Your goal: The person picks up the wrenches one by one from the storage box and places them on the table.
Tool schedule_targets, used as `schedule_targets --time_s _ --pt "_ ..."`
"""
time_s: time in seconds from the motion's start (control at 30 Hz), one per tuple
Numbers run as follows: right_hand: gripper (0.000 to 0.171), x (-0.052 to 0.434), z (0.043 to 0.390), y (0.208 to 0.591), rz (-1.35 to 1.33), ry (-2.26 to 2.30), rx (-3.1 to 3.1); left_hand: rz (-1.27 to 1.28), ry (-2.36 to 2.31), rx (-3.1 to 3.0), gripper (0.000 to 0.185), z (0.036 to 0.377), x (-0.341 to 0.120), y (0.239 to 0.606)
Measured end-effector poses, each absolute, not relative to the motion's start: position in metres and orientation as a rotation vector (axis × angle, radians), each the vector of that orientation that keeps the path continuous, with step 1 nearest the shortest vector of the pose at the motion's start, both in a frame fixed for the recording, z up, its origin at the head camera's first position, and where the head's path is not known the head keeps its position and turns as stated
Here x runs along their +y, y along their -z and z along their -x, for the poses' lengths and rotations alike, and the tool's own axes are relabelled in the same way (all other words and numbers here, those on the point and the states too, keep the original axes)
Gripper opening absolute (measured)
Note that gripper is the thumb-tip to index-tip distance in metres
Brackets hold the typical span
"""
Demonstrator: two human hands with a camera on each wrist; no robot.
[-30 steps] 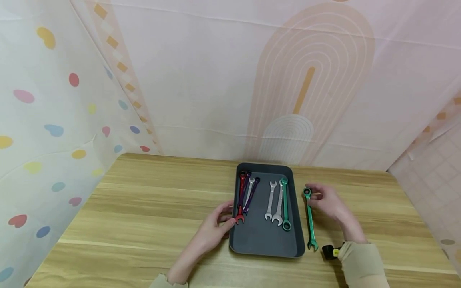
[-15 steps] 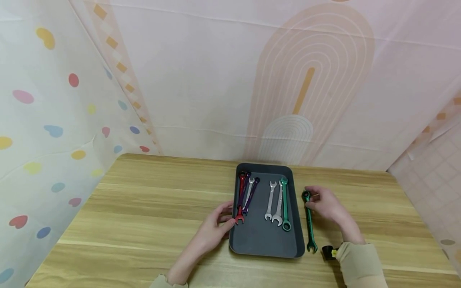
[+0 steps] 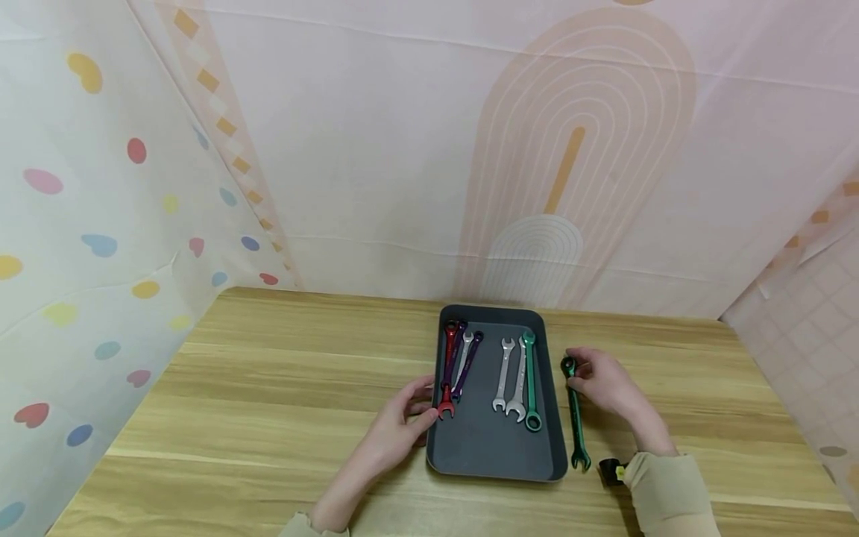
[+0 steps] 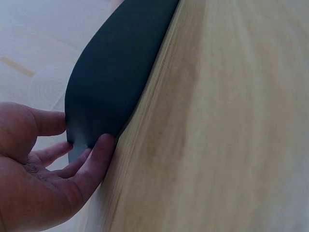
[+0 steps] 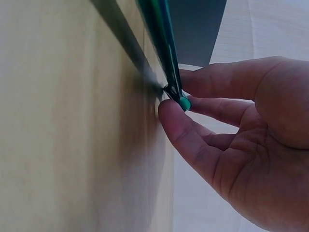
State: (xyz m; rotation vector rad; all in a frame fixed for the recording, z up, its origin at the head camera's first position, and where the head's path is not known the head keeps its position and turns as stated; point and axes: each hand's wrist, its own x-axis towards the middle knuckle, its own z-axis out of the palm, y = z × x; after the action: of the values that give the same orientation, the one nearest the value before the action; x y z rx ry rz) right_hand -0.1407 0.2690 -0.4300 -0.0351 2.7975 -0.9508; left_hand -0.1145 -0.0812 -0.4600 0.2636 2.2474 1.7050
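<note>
Counting seven wrenches (image 3: 575, 414), one tray (image 3: 493, 455)

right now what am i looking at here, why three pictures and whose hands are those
These are one person's two bare hands, filmed by three cameras at once. The wide picture comes from a camera on the head, looking down at a light wooden table. The two close pictures come from cameras strapped to each wrist.

On the table lies a dark grey rectangular tray holding red, purple, silver and green metal wrenches. The left hand rests against the tray's left edge, its fingers touching the rim. The right hand pinches the ring end of another green metal wrench, which lies on the table just right of the tray; the right wrist view shows that pinch close up.
</note>
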Motion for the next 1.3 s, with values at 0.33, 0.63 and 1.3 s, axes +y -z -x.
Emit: schedule_targets --time_s 0.33,0.63,1.3 --pt "0.053 0.266 0.142 0.432 0.057 0.888 2.838 -0.250 -1.708 2.241 0.049 0.115 -0.081 0.460" --pt "0.049 0.265 0.141 0.434 0.062 0.839 2.872 -0.242 -1.714 2.225 0.050 0.115 -0.082 0.460" --pt "0.043 0.260 0.139 0.415 0.036 1.119 2.949 -0.240 -1.718 2.222 0.051 0.116 -0.083 0.460"
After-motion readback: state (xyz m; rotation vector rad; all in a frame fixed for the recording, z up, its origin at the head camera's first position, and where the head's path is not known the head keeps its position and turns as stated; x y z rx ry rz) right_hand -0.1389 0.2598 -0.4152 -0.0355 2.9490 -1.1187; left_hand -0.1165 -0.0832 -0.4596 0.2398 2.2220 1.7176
